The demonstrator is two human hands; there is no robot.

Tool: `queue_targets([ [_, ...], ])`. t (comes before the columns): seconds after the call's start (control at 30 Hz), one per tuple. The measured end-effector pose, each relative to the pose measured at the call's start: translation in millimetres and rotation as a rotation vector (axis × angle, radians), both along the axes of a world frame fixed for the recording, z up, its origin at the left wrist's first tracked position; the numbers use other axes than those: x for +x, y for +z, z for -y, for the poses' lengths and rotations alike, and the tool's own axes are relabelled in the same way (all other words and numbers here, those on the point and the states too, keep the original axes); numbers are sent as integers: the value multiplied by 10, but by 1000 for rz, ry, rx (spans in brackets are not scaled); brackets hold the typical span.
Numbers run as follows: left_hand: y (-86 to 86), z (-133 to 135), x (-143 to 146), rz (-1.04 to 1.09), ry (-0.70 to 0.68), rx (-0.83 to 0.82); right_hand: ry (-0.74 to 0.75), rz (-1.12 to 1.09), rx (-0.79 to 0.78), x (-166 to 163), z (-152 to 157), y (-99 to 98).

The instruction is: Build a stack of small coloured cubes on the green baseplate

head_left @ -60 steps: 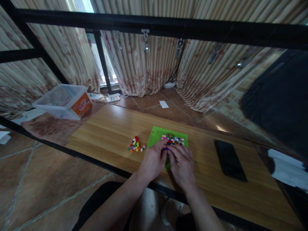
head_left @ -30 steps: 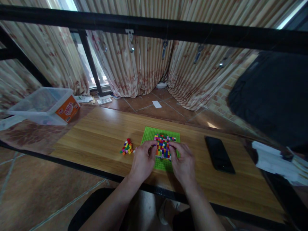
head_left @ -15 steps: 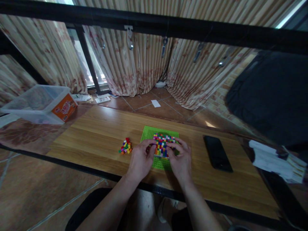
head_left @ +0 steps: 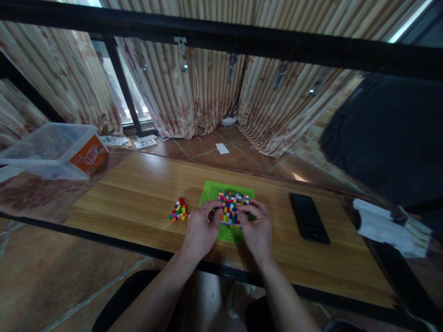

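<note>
A green studded baseplate (head_left: 210, 188) lies on the wooden table, carrying a dense patch of small multicoloured toy bricks (head_left: 229, 210). My left hand (head_left: 202, 226) is at the patch's left edge, thumb and forefinger curled toward each other; anything between their tips is too small to make out. From the right, my right hand (head_left: 256, 226) reaches over the patch. Its thumb and forefinger are pinched close together on the bricks, and what they hold is hidden. Left of the plate is a little pile of loose bricks (head_left: 179, 210) in several colours.
A black phone (head_left: 309, 217) lies on the table (head_left: 138, 193) to the right. Beyond the left end stands a clear plastic bin (head_left: 44, 161) with an orange label. White papers (head_left: 387, 228) are off the right end. A dark bar (head_left: 221, 34) crosses above, before striped curtains.
The whole view has shifted slightly, with the scene sliding left. Both hands stay at the brick patch in nearly the same pose. The loose pile looks the same.
</note>
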State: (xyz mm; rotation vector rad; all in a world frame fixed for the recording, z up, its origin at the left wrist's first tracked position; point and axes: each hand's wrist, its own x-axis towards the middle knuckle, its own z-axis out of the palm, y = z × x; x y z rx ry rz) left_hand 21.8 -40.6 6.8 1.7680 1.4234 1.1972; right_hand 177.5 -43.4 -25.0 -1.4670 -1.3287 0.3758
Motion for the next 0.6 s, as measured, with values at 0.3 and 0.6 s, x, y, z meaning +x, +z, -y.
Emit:
queue_targets([
  [0.3, -97, -4, -3, 76, -11, -65, -1, 373, 45, 7, 62, 71],
  [0.6, 11, -41, 42, 612, -66, -366, 11, 471, 259, 16, 136, 101],
])
